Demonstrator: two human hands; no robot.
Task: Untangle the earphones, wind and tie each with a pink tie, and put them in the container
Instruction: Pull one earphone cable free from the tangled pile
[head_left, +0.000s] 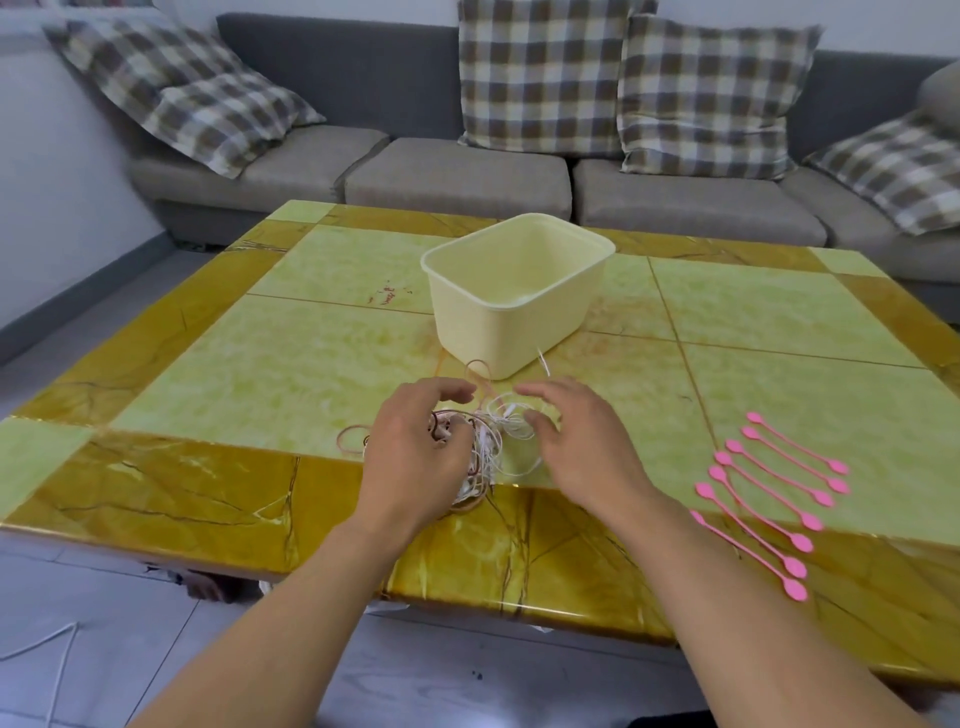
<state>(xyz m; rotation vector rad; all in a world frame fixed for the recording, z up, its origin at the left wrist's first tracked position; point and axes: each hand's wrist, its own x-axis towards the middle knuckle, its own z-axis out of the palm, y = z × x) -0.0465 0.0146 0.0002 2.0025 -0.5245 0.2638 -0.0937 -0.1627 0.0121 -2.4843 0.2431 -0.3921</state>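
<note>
A tangle of white and pinkish-brown earphone cables (488, 441) lies near the front of the table, partly hidden under my hands. My left hand (415, 457) hovers over its left part with fingers loosely curved; whether it touches the cables I cannot tell. My right hand (582, 441) is spread just right of the tangle, fingers relaxed, holding nothing. A cream plastic container (519, 291) stands empty just behind the tangle. Several pink ties (769, 488) lie in a row at the right, near the front edge.
The table (260, 364) has a green and yellow marbled top. A grey sofa (467, 176) with checked cushions runs behind it. A white cable (57, 660) lies on the floor at the lower left.
</note>
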